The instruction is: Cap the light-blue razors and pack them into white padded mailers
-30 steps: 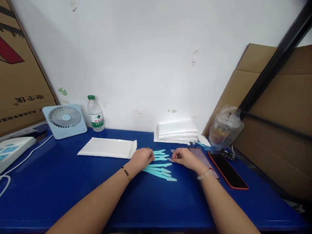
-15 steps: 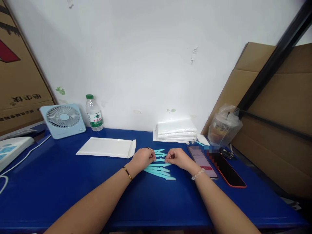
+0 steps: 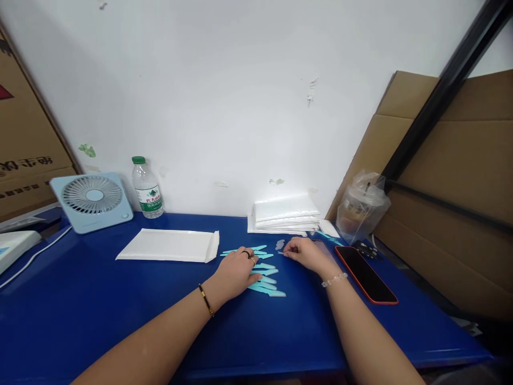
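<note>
Several turquoise strips with pale, blade-like ends (image 3: 276,293) lie fanned out on the blue table (image 3: 160,321). My left hand (image 3: 239,271) rests over their left part, palm down, thumb apart from the fingers, hiding portions of them. To the right of the strips, my right hand (image 3: 301,253) pinches a small, pale, thin piece at its fingertips. Beside those fingertips, small translucent pieces (image 3: 279,244) lie on the table. A white padded envelope (image 3: 168,245) lies flat to the left of my left hand.
Stacked white envelopes (image 3: 284,211) sit by the wall. On the right are a red-edged phone (image 3: 366,275), another phone partly under my right hand, and a bagged drink cup (image 3: 360,206). A bottle (image 3: 148,190) and a fan (image 3: 94,200) stand at the left.
My left hand has spread over the strips. My right hand has moved right, away from them, with a small piece. Translucent pieces now show beside it. The view has shifted slightly.
</note>
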A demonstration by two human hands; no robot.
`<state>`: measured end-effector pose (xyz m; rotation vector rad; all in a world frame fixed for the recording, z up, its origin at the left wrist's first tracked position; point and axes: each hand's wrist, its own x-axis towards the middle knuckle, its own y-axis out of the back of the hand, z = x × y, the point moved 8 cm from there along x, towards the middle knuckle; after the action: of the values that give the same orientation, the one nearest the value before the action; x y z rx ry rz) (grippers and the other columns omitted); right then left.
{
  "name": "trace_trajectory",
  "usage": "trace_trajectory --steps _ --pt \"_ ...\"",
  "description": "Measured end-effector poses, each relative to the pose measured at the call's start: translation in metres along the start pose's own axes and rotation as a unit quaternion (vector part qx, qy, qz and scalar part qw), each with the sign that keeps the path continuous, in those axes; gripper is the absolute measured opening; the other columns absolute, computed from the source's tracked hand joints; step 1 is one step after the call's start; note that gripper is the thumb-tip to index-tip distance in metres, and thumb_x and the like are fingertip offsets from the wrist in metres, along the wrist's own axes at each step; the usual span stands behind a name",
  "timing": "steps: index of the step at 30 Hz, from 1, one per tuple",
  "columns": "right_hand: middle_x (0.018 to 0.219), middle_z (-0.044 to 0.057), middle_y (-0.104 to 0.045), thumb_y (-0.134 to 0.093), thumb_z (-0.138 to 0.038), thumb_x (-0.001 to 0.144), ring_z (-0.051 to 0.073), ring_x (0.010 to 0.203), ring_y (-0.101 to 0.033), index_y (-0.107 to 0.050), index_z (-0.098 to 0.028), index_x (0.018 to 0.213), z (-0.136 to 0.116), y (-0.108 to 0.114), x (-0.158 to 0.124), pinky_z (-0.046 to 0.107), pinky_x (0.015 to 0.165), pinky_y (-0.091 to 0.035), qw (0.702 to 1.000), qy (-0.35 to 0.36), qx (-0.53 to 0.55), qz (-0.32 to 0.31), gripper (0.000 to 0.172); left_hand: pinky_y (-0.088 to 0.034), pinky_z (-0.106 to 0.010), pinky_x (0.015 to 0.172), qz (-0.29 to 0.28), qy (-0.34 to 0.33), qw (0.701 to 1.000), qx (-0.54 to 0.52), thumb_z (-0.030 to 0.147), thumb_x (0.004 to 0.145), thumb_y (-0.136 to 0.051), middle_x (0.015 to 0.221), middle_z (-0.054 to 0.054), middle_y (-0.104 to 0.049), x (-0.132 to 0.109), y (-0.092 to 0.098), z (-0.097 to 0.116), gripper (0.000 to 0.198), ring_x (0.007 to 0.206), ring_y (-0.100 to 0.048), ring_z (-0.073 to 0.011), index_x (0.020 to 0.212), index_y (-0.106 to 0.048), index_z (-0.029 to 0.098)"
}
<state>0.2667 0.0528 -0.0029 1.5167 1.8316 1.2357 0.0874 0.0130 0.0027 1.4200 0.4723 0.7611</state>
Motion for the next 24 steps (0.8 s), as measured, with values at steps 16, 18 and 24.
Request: trace_trajectory --steps 16,18,24 --pt "0.078 0.003 -0.063 -0.062 -0.023 0.077 0.013 0.066 -0.056 -0.071 -0.021 0.077 -0.021 -0.018 0.008 0.024 0.060 -0.044 0.997 0.050 0.064 0.016 0.009 -0.044 -0.032 0.085 -0.007 -0.007 0.997 -0.072 0.050 0.084 -0.050 0.114 -0.010 -0.056 0.000 -0.006 -0.006 0.046 0.108 -0.049 -0.0250 0.117 -0.056 0.019" --pt "0.077 0.002 -0.063 -0.063 -0.024 0.076 0.013 0.065 -0.057 -0.071 -0.021 0.077 -0.022 -0.023 0.010 0.024 0.060 -0.044 0.996 0.050 0.074 0.014 0.008 -0.043 -0.032 0.086 -0.009 -0.014 0.996 -0.086 0.050 0.085 -0.048 0.111 -0.010 -0.057 -0.001 -0.004 -0.006 0.044 0.106 -0.050 -0.0246 0.115 -0.057 0.019" --pt "0.074 0.002 -0.063 -0.065 -0.025 0.076 0.014 0.068 -0.058 -0.072 -0.020 0.073 -0.037 -0.029 0.007 0.024 0.061 -0.045 0.995 0.073 0.072 -0.003 0.009 -0.044 -0.032 0.083 -0.045 -0.029 0.993 -0.107 0.046 0.086 -0.046 0.103 -0.010 -0.058 -0.008 0.006 0.002 0.037 0.100 -0.052 -0.0242 0.101 -0.063 0.017"
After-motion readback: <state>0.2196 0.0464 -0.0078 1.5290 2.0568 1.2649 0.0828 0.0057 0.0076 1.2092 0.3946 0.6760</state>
